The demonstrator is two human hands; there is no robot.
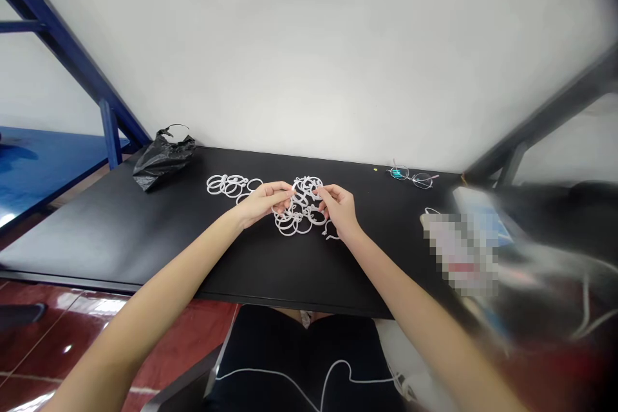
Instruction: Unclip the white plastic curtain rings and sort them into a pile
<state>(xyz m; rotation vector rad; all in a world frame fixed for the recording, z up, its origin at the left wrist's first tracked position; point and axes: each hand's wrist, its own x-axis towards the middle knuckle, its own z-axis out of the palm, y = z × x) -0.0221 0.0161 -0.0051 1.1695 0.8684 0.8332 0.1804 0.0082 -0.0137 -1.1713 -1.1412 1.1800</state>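
Black worktop [145,238] against a white wall [309,45] carries our tangle of white rings [299,209] at its middle, and we pinch it from both sides, left hand [263,201] and right hand [342,207] each closed on a ring at the cluster's edge. A hard tug, we judge, could drag the whole linked bunch and scatter rings into the smaller pile [232,185] at far left or off the near edge.

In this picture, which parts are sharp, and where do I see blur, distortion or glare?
Head view: the centre is sharp, where the left hand and right hand pinch the white rings; the right side is smeared by blur, with one pixelated patch; the wide lens bends the front edge of the black table; light is soft and even, with glare on the red floor.
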